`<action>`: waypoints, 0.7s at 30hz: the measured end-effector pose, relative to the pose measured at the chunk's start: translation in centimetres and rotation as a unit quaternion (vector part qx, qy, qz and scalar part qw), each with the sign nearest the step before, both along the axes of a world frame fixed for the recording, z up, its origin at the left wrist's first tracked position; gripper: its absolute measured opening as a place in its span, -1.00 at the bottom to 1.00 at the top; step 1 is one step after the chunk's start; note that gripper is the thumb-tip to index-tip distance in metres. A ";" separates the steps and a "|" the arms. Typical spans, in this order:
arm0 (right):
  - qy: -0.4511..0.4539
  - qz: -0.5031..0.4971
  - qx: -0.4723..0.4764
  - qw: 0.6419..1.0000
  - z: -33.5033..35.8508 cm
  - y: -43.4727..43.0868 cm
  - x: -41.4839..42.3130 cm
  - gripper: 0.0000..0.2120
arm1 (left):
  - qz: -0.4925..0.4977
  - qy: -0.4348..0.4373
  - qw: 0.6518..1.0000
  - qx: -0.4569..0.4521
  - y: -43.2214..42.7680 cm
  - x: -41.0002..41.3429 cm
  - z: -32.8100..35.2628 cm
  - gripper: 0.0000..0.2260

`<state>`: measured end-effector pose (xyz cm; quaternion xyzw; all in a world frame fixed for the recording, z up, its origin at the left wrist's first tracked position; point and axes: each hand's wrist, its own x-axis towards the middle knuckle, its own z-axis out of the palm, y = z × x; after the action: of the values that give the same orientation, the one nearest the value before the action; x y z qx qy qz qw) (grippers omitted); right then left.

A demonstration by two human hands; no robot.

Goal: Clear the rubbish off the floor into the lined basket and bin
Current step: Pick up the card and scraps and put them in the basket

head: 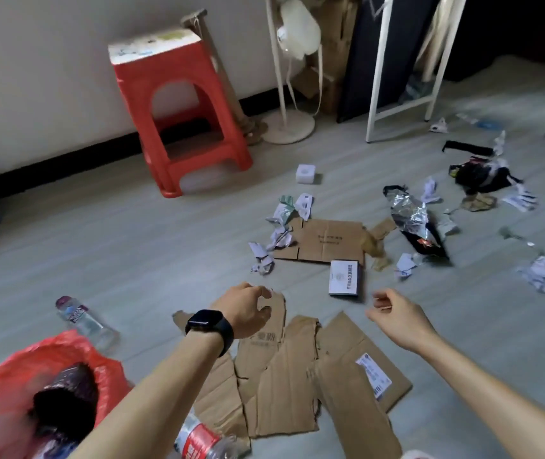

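My left hand (246, 308), with a black watch on the wrist, hovers over the top edge of a flattened torn cardboard box (284, 376); its fingers are curled and apart, holding nothing. My right hand (397, 314) hangs empty just right of a small white booklet (344, 277). A red bag liner (26, 382) sits at the lower left with a dark bottle inside. Two plastic bottles lie nearby: one with a purple label (82, 318), one with a red label (203, 442). A second flat cardboard (327, 240), crumpled papers (281, 223) and a foil bag (413, 220) lie farther out.
A red plastic stool (178, 117) stands by the wall. A white fan stand (289, 127) and a white rack frame (377, 94) stand at the back. More paper scraps (544, 271) and black items (483, 175) litter the right side of the grey floor.
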<state>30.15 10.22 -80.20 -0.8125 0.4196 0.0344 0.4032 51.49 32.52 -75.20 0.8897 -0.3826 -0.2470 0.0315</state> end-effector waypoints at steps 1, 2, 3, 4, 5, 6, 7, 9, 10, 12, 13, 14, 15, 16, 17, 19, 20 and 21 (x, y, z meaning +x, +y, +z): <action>0.030 0.016 0.009 0.999 -1.9 0.0 -0.8 -0.62 | -0.012 0.012 1.000 0.022 -0.8 -0.4 -1.8 -0.65; 0.059 0.034 0.014 0.998 -3.6 0.2 -1.6 -0.62 | -0.027 0.022 0.999 0.041 -1.2 -1.1 -3.5 -0.65; 0.093 0.050 0.017 0.994 -5.7 0.2 -2.6 -0.62 | -0.047 0.035 0.996 0.062 -2.0 -1.8 -5.7 -0.64; 0.123 0.064 0.017 0.990 -7.0 0.6 -3.1 -0.60 | -0.068 0.043 0.993 0.081 -2.3 -2.5 -7.0 -0.62; 0.157 0.072 0.018 0.985 -8.9 0.6 -3.7 -0.56 | -0.095 0.053 0.989 0.103 -3.1 -3.3 -8.9 -0.60; 0.190 0.076 0.013 0.979 -10.1 0.7 -3.9 -0.49 | -0.116 0.057 0.985 0.118 -3.7 -4.0 -10.2 -0.59; 0.218 0.072 0.006 0.973 -11.5 0.9 -4.2 -0.41 | -0.139 0.064 0.979 0.131 -4.5 -4.8 -11.5 -0.59; 0.228 0.062 -0.020 0.972 -12.8 1.6 -4.5 -0.33 | -0.166 0.065 0.974 0.138 -5.5 -6.1 -12.9 -0.57; 0.221 0.060 -0.020 0.973 -13.7 2.0 -4.8 -0.36 | -0.171 0.072 0.972 0.142 -6.3 -6.8 -14.0 -0.55; 0.191 0.085 -0.019 0.978 -14.4 2.9 -5.0 -0.50 | -0.162 0.068 0.973 0.149 -7.0 -7.5 -15.2 -0.53; 0.180 0.102 -0.007 0.978 -14.9 3.1 -5.0 -0.56 | -0.159 0.062 0.972 0.159 -7.4 -7.6 -15.9 -0.56; 0.171 0.120 0.005 0.978 -15.0 3.1 -4.8 -0.62 | -0.162 0.049 0.971 0.169 -7.6 -7.5 -16.3 -0.60; 0.167 0.136 0.016 0.976 -14.7 2.9 -4.4 -0.67 | -0.171 0.028 0.969 0.176 -7.8 -7.2 -16.5 -0.64; 0.167 0.137 0.027 0.976 -14.9 2.3 -3.8 -0.69 | -0.183 0.015 0.967 0.177 -8.1 -6.7 -16.9 -0.67; 0.163 0.127 0.034 0.978 -14.8 1.6 -2.8 -0.68 | -0.185 0.009 0.968 0.169 -8.5 -6.1 -17.0 -0.71; 0.141 0.068 0.041 0.987 -14.8 -0.2 -0.3 -0.58 | -0.165 0.013 0.976 0.142 -9.4 -4.3 -17.3 -0.80; 0.122 0.023 0.044 0.991 -14.8 -1.1 1.3 -0.50 | -0.139 0.021 0.982 0.125 -9.9 -3.0 -17.5 -0.81; 0.106 -0.026 0.045 0.993 -14.8 -2.1 2.9 -0.43 | -0.108 0.025 0.988 0.107 -10.4 -1.6 -17.6 -0.81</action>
<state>33.06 8.07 -95.00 -0.7743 0.4789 0.1284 0.3932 49.90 22.12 -92.82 0.8351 -0.4466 -0.3107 -0.0807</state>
